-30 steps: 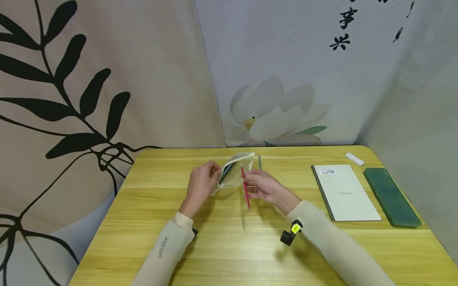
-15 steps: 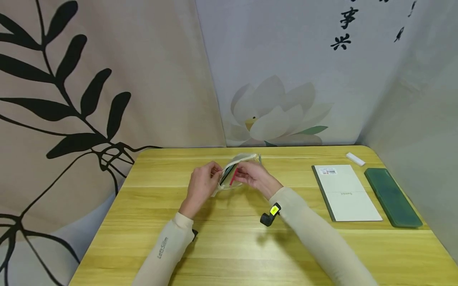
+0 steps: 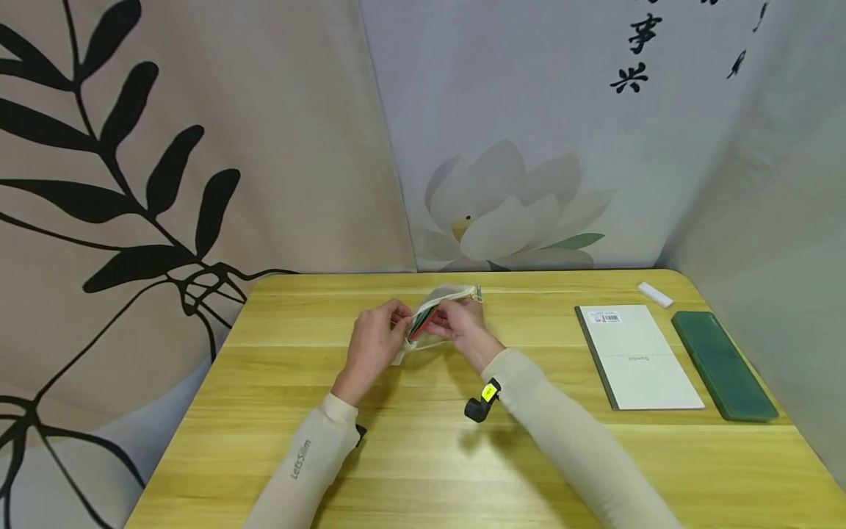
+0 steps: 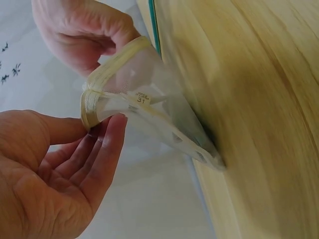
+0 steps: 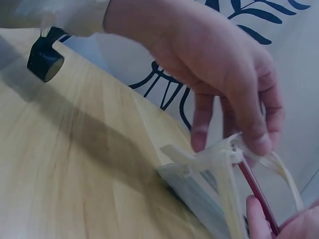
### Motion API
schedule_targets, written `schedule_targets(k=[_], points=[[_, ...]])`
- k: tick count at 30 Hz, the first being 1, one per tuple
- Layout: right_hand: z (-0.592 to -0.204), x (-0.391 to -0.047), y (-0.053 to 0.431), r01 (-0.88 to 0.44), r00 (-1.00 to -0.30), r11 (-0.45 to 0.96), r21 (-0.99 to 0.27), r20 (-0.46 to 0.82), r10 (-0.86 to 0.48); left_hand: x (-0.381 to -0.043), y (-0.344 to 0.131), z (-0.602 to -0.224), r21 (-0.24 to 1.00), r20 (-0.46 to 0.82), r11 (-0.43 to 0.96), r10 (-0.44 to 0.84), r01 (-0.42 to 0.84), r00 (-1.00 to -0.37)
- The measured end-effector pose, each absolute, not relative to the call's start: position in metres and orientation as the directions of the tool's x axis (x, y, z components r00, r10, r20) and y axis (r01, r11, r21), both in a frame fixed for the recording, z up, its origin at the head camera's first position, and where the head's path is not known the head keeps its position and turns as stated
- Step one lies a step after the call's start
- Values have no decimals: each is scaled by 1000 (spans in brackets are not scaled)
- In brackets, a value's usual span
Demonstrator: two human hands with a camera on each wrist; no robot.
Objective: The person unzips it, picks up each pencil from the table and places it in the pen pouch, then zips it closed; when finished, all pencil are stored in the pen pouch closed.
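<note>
A translucent mesh pouch [image 3: 451, 292] with a cream zipper edge stands propped open near the table's far side. My left hand [image 3: 377, 339] pinches that edge, seen close up in the left wrist view, where the pouch [image 4: 144, 94] shows a printed "31". Between the fingers of my right hand [image 3: 466, 325] is a slim red pen [image 3: 423, 324], slanting into the pouch mouth. The right wrist view shows the red pen [image 5: 256, 191] crossing the zipper opening, held at its near end. Dark slim items inside the pouch are partly hidden.
A grey pen-like stick [image 3: 479, 293] lies just beyond the pouch at its right. Further right are a white-covered notebook [image 3: 637, 378], a dark green case [image 3: 723, 367] and a small white block [image 3: 655, 294]. Curtains rise behind the wooden table [image 3: 423, 455].
The right hand has moved left with the red pen, from beside the pouch to its mouth, and the pen has tilted into the opening. The left hand has stayed in place.
</note>
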State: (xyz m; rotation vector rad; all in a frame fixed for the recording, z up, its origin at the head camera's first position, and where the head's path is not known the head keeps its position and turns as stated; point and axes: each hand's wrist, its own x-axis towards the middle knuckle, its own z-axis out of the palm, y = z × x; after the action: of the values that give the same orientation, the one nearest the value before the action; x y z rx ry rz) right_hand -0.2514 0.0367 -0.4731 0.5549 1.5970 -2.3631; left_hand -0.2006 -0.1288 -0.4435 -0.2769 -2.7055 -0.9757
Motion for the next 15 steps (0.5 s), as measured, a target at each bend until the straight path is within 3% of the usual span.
schedule_targets(k=[15], points=[[-480, -243, 19, 330, -912, -355, -875, -393, 120, -198, -128, -443, 588, 289, 763, 112, 268, -951]])
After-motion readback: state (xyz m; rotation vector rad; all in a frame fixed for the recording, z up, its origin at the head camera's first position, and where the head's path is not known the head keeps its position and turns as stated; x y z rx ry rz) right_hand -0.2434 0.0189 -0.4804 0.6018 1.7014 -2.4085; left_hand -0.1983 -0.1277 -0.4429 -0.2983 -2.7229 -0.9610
